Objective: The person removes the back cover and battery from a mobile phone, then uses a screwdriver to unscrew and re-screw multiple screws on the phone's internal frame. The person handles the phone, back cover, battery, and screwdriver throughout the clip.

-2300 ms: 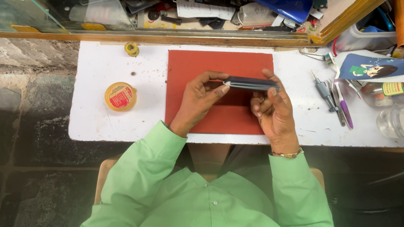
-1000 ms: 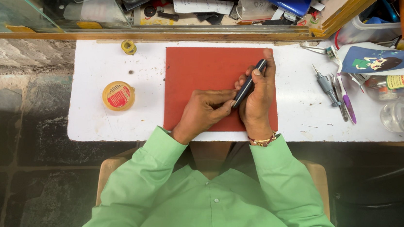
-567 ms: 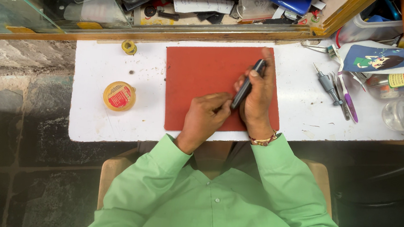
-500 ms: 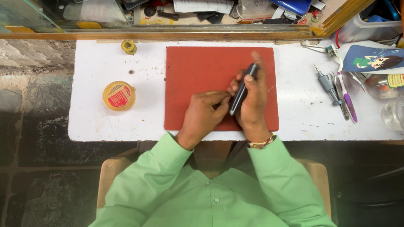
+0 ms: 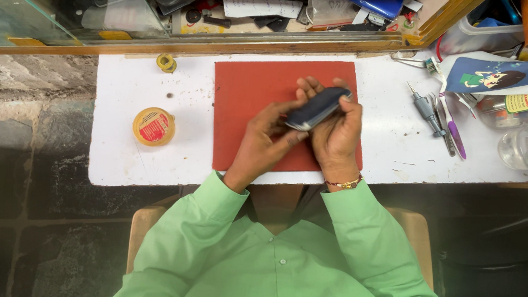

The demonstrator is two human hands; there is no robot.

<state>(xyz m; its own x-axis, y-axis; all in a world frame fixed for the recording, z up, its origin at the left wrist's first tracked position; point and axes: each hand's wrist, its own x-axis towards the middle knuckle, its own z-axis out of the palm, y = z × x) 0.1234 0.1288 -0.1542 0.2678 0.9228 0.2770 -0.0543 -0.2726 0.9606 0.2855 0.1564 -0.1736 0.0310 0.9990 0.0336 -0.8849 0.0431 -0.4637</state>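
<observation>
Dark phone (image 5: pixel 317 108) gripped by both hands, left hand (image 5: pixel 265 136), right hand (image 5: pixel 336 132), above red mat (image 5: pixel 243 89); best kept low, firmly supported.

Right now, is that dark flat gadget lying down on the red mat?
No, the dark flat gadget is held above the red mat between the left hand and the right hand.

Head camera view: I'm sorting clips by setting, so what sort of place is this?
Probably a small repair bench: a red work mat, hand tools laid beside it, and a glass case of cluttered parts behind, while both hands hold a dark phone-like device.
</observation>
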